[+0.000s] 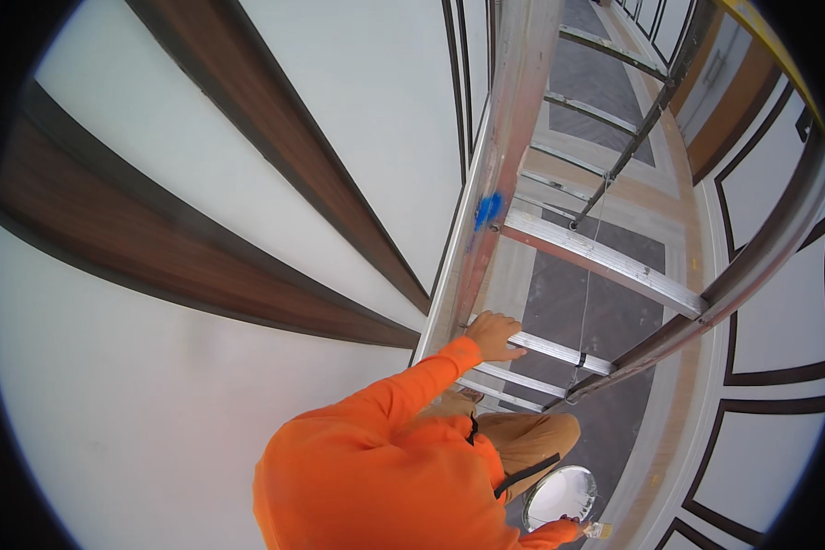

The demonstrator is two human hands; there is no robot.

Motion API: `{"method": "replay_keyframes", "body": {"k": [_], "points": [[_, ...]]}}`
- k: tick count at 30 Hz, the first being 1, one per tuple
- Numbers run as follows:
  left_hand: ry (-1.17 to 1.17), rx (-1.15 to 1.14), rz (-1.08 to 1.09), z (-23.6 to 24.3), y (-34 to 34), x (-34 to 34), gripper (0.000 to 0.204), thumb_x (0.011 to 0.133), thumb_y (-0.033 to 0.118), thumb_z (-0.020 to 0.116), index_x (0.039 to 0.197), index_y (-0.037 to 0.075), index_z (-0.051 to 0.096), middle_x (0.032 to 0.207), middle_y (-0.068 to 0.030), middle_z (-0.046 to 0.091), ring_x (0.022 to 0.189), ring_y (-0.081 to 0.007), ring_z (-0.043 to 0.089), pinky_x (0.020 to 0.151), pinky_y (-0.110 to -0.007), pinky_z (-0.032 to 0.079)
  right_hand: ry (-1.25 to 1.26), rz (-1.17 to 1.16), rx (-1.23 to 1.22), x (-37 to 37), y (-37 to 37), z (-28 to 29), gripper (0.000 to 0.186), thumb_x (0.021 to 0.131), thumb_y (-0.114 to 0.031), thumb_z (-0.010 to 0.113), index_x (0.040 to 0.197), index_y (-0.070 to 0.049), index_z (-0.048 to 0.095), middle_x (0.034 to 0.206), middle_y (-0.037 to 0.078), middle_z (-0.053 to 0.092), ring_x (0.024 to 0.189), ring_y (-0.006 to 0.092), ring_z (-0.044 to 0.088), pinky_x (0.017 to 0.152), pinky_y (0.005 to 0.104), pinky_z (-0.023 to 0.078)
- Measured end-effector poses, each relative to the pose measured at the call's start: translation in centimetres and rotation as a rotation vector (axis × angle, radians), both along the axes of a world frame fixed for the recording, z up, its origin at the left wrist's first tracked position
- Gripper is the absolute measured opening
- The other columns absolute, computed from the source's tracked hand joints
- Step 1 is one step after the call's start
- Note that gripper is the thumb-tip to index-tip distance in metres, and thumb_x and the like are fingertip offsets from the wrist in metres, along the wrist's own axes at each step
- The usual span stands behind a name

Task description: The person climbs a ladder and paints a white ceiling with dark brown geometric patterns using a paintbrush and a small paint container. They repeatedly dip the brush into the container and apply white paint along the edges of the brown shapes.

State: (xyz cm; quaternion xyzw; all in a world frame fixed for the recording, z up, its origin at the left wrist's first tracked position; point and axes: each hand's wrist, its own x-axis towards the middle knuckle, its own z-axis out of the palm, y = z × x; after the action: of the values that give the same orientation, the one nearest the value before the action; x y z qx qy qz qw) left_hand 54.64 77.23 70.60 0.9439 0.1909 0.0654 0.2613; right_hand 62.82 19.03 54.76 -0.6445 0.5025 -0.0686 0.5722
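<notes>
My left hand (493, 337) is closed around one end of a metal rung on the stepladder (605, 259), close to the side rail by the wall. Low down at my right side, my right hand (568, 526) grips a paintbrush (599, 530) with pale bristles that point right. Right against that hand is a white bucket (577, 471) with white material inside. Whether those fingers also hold the bucket's handle or rim, I cannot tell. Orange sleeves cover both my arms, and my bent knee (555, 435) in tan trousers is beside the rungs.
A white wall (137, 376) with dark wood mouldings (192, 266) rises close on my left. A panelled wall (770, 339) and a brown door frame (733, 101) stand on the right. Far below lies the grey floor (614, 394) with pale borders. A thin cord (585, 316) hangs between the ladder's halves.
</notes>
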Motion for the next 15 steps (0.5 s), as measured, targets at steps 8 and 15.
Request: {"method": "replay_keyframes", "body": {"k": [8,15], "points": [[0.005,-0.017,0.02,-0.4,-0.1,-0.1,0.044,0.077,0.049,0.071,0.086,0.007,0.066,0.081,-0.0136,0.066,0.081,-0.0357,0.066,0.073,-0.049,0.049,-0.099,-0.013,-0.043,4.0,3.2,3.7,0.042,0.09,-0.044,0.065,0.116,-0.011,0.06,0.091,0.011,0.06,0.067,0.0234,0.055,0.052,0.0408,0.048],[0.229,-0.076,-0.148,2.1,0.3,0.3,0.032,0.081,0.035,0.071,0.096,0.007,0.07,0.087,-0.014,0.07,0.084,-0.0352,0.067,0.076,-0.047,0.052,-0.159,-0.039,0.064,8.0,5.8,5.3,0.039,0.091,-0.036,0.069,0.123,-0.015,0.06,0.076,0.006,0.053,0.057,0.0182,0.047,0.045,0.0349,0.044]]}}
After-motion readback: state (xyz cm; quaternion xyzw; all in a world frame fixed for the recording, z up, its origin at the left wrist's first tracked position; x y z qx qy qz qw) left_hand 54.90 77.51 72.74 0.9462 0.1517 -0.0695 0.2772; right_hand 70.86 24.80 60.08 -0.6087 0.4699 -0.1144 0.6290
